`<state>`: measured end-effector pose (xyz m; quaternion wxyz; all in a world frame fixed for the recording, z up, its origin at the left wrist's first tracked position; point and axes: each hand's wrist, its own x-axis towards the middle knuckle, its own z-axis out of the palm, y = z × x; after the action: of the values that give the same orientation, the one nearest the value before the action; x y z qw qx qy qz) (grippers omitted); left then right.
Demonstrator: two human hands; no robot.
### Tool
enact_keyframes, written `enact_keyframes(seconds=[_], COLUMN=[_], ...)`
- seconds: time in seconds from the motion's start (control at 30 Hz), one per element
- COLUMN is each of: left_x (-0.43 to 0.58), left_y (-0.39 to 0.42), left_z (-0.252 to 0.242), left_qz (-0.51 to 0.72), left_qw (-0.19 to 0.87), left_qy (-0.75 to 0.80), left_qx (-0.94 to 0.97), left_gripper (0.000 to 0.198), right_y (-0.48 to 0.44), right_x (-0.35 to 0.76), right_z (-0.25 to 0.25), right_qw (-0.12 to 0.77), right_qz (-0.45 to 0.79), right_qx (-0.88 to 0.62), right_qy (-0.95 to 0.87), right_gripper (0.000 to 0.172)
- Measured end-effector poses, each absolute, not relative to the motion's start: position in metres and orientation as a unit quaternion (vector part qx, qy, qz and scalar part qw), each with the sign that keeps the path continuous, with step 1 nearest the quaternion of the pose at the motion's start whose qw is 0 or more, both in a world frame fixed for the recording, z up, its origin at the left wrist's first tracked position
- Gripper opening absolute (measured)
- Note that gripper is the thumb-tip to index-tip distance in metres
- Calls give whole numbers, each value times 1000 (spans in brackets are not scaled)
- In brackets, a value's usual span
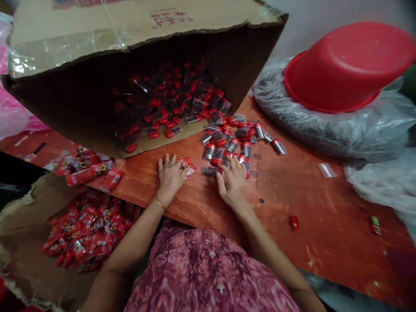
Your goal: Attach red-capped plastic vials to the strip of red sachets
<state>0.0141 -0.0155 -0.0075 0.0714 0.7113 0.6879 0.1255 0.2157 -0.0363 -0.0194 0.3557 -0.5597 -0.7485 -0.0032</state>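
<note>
My left hand lies on the table with its fingers stretched out and apart. Beside its thumb and touching it is a small red printed packet, partly under the hand. My right hand reaches over the near edge of a loose pile of small clear containers with red caps. Its fingers are spread and touch the nearest ones; their tips are partly hidden among them. More of these containers spill from a large cardboard box lying on its side.
Filled red packets lie at the table's left edge, above an open carton holding many more. A red tub sits upside down on a plastic-wrapped bundle. A small red piece lies on the orange-red table.
</note>
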Motion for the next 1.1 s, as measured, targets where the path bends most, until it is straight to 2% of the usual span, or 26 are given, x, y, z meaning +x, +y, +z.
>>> enact_keyframes(seconds=[0.07,0.2,0.43,0.63,0.77,0.87,0.97,1.1], left_x=[14,16,18,16,8,4,6,16], left_y=[-15,-14,-19,-20,-21,-24,-27,-29], left_z=[-9,-12,-6,1,10,19,26,28], left_qz=[119,121,185,233,274,289,297,326], left_qw=[73,75,46,44,48,66,79,84], left_qy=[689,697,702,690,704,710,709,696], left_qx=[711,702,687,684,654,639,635,634], left_gripper=[40,32,35,25,25,28,28,26], right_y=[-37,-38,-39,-32,-26,-22,-21,-22], right_x=[208,202,195,168,155,147,138,131], right_z=[-19,-23,-13,-9,-1,5,5,-1], right_qw=[355,358,362,334,341,357,394,479], right_qz=[10,2,44,119,150,234,377,509], right_qx=[-548,-527,-494,-508,-519,-523,-501,-437], right_qy=[-757,-771,-789,-785,-769,-738,-672,-566], right_gripper=[26,20,20,33,41,45,49,34])
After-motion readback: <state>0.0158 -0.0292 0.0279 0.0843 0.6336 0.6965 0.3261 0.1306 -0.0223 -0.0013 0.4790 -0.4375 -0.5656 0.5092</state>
